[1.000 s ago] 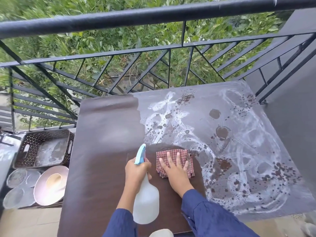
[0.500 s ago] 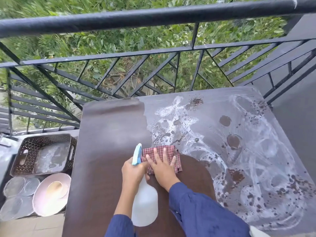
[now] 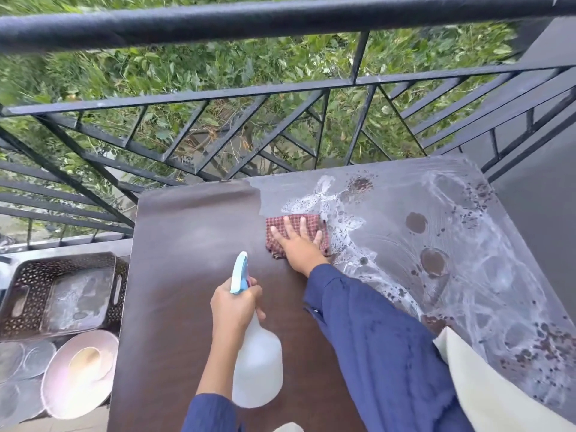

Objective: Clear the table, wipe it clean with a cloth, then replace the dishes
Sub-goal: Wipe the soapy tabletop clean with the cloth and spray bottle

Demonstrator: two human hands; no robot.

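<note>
Head view. The table (image 3: 174,307) stands against a black railing (image 3: 280,23) along its far edge. Its left half is dark and wiped; the right half carries white foam (image 3: 467,291) and brown spatter out to the right edge and the far right corner.

The right hand (image 3: 297,244) lies flat, fingers spread, pressing a red checked cloth (image 3: 296,224) onto the table near the middle of the far edge, right at the boundary between clean and soiled surface. It is a press rather than a closed grip. The left hand (image 3: 235,307) is wrapped around the neck of a spray bottle (image 3: 257,366) with a blue trigger head, held above the near middle of the table.

The dishes (image 3: 79,372) are off the table, stacked low beside its near left corner, next to a perforated dark basket (image 3: 62,294).

Assessment: wiping is roughly half complete.

Risks noted:
- A loaded cloth drawn leftward would likely smear foam over the cleaned half.
- Strokes toward the right or far edge may push liquid off the table, possibly through the railing.
- The blue sleeve (image 3: 383,347) lies close to the wet area and may drag through it.
- An unintended trigger squeeze would rewet the clean side.
- Run-off from the left edge could reach the dishes below.
</note>
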